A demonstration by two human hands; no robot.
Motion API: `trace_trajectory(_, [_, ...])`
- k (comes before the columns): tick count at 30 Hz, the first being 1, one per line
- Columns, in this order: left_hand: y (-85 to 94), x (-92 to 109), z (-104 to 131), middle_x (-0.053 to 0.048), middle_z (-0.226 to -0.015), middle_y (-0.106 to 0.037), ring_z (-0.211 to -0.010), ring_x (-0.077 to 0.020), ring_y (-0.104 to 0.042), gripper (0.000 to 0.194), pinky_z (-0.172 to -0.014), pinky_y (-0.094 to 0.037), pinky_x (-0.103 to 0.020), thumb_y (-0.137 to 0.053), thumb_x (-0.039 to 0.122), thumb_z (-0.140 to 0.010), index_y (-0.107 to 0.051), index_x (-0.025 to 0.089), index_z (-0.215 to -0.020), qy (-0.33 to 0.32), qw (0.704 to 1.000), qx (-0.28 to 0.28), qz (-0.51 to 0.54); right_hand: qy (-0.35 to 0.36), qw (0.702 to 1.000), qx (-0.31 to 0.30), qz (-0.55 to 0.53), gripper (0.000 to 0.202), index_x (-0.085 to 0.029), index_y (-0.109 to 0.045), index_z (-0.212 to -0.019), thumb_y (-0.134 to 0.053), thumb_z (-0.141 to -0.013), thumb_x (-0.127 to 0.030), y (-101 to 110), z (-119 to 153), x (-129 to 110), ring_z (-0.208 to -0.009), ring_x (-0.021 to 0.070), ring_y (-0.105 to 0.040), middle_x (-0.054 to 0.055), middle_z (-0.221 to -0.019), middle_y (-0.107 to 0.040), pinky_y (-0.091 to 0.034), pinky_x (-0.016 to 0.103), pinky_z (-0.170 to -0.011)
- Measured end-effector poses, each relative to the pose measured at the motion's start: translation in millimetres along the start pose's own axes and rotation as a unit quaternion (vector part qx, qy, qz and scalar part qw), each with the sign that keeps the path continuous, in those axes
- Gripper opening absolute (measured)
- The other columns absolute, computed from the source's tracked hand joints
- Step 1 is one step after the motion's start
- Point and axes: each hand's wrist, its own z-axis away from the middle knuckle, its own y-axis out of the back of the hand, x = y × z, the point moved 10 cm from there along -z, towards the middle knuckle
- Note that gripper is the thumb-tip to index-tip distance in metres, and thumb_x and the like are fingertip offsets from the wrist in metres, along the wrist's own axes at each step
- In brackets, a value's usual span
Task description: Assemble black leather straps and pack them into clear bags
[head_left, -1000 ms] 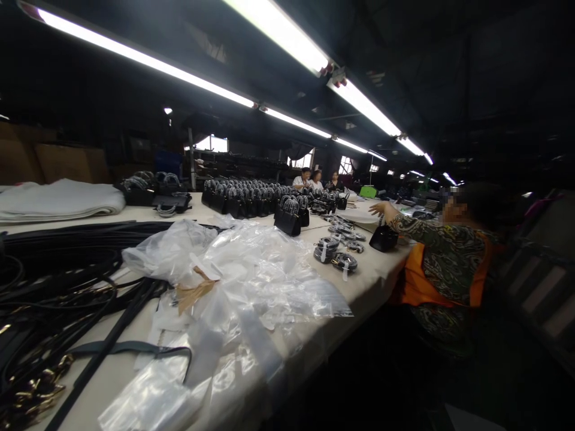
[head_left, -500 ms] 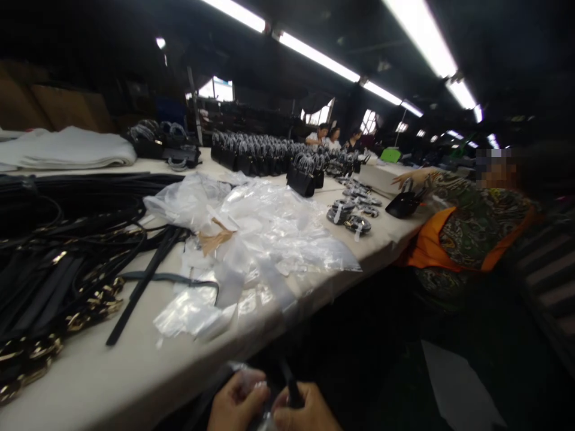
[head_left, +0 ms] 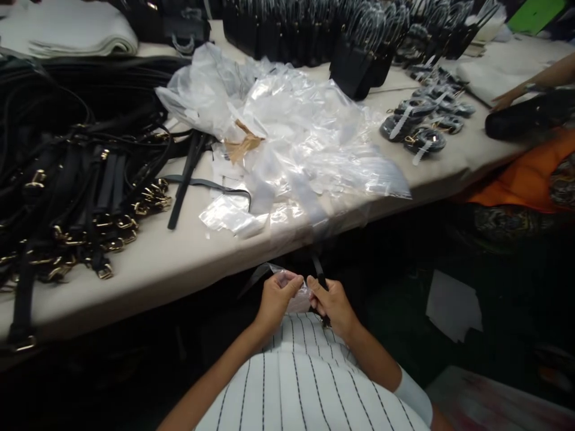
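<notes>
Close to my body, below the table edge, my left hand point(head_left: 279, 294) pinches a clear plastic bag point(head_left: 299, 299). Beside it, my right hand point(head_left: 331, 304) is closed round a black strap point(head_left: 320, 272), whose upper part rises above the fist and whose metal end shows below it. The bag spans the small gap between both hands; whether the right fingers also grip it I cannot tell. On the table in front lies a heap of clear plastic bags point(head_left: 309, 137). To its left spreads a large pile of black straps with gold buckles point(head_left: 108, 221).
Black handbags with wrapped handles point(head_left: 359, 60) stand in rows at the back. Coiled straps with white ties point(head_left: 424, 140) lie right of the bags. A co-worker's hand point(head_left: 510, 99) reaches over a black bag point(head_left: 525, 117) at far right. Folded white sheets point(head_left: 72, 30) lie back left.
My view has tipped down, so both hands and my striped clothing now show fully. The left hand still holds the plastic and the right still holds the strap.
</notes>
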Motion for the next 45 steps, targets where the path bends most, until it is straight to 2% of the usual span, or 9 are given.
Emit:
trace_trajectory(5, [5.3,-3,-3,0.002,-0.062,-0.056,-0.058,-0.0095,-0.048,0.030,-0.059,-0.039,-0.022,-0.074,0.043,-0.072,-0.063,0.015,-0.071,0.008,1.000,0.026,-0.002,0.014,0.998,-0.043,-0.048,0.051,-0.011,-0.065,-0.069,-0.053,-0.087,-0.057,-1,-1,-7,-0.034,0.0016,-0.034,0.001,-0.054,-0.059,-0.020,0.020,-0.039])
trace_trajectory(9, [4.7,3,-4,0.002,-0.062,-0.057,-0.057,-0.0096,-0.049,0.030,-0.059,-0.040,-0.022,-0.075,0.042,-0.071,-0.063,0.015,-0.072,0.003,0.999,0.032,0.013,-0.005,0.997,-0.047,-0.066,0.035,-0.011,-0.066,-0.075,-0.071,-0.077,-0.046,3,1,-3,-0.036,0.0018,-0.035,-0.001,-0.059,-0.060,-0.018,0.020,-0.037])
trace_trajectory(14, [-12.6,-3,2,-0.004,-0.080,-0.067,-0.071,-0.0141,-0.061,0.035,-0.070,-0.047,-0.026,-0.078,0.034,-0.070,-0.065,0.016,-0.097,0.043,0.995,-0.040,0.084,0.004,0.998,0.004,-0.062,0.033,-0.011,-0.065,-0.077,-0.078,-0.070,-0.040,14,1,1,-0.037,0.0023,-0.035,-0.003,-0.056,-0.057,-0.018,0.019,-0.036])
trace_trajectory(19, [-16.8,-13,5,-0.003,-0.075,-0.067,-0.068,-0.0128,-0.061,0.037,-0.069,-0.047,-0.026,-0.084,0.026,-0.063,-0.065,0.014,-0.092,0.085,0.985,-0.053,0.139,0.026,0.999,0.007,-0.027,0.036,-0.013,-0.062,-0.070,-0.080,-0.067,-0.043,13,4,-2,-0.040,0.0038,-0.036,-0.004,-0.054,-0.054,-0.021,0.019,-0.038])
trace_trajectory(25, [-17.7,-19,2,0.000,-0.067,-0.063,-0.059,-0.0092,-0.055,0.034,-0.062,-0.043,-0.023,-0.084,0.027,-0.062,-0.065,0.012,-0.086,0.099,0.979,-0.056,0.168,0.044,0.997,-0.036,-0.052,0.042,-0.013,-0.060,-0.068,-0.061,-0.084,-0.052,3,8,-8,-0.038,0.0031,-0.032,-0.001,-0.055,-0.057,-0.019,0.023,-0.041])
trace_trajectory(31, [-9.3,-14,-3,0.000,-0.066,-0.063,-0.059,-0.0085,-0.055,0.032,-0.060,-0.042,-0.022,-0.086,0.029,-0.060,-0.066,0.012,-0.078,0.080,0.984,-0.014,0.157,0.040,0.997,-0.058,-0.028,0.052,-0.010,-0.067,-0.096,-0.047,-0.090,-0.058,2,11,-9,-0.036,0.0032,-0.031,0.001,-0.058,-0.061,-0.019,0.022,-0.041])
trace_trajectory(37, [2.8,-19,-9,0.000,-0.071,-0.068,-0.065,-0.0102,-0.061,0.042,-0.069,-0.047,-0.024,-0.088,0.026,-0.056,-0.066,0.013,-0.089,0.075,0.981,0.011,0.180,0.060,0.997,-0.056,0.012,0.055,-0.012,-0.047,-0.134,-0.040,-0.096,-0.050,18,14,-7,-0.036,0.0054,-0.034,-0.001,-0.062,-0.061,-0.024,0.023,-0.041])
trace_trajectory(41, [8.6,-23,-14,-0.001,-0.074,-0.069,-0.068,-0.0110,-0.063,0.041,-0.071,-0.049,-0.024,-0.088,0.024,-0.056,-0.066,0.012,-0.089,0.078,0.977,0.016,0.199,0.064,0.995,-0.071,0.011,0.058,-0.016,-0.044,-0.138,-0.055,-0.089,-0.044,29,22,-7,-0.059,0.0108,-0.053,0.004,-0.085,-0.065,-0.040,0.024,-0.053])
trace_trajectory(45, [15.6,-28,-20,-0.001,-0.072,-0.069,-0.065,-0.0094,-0.062,0.038,-0.066,-0.048,-0.021,-0.089,0.023,-0.056,-0.067,0.012,-0.086,0.090,0.973,0.024,0.212,0.029,0.998,-0.030,0.051,0.053,-0.013,-0.055,-0.130,-0.054,-0.090,-0.048,52,40,-5,-0.048,0.0101,-0.043,-0.003,-0.055,-0.054,-0.036,0.025,-0.049])
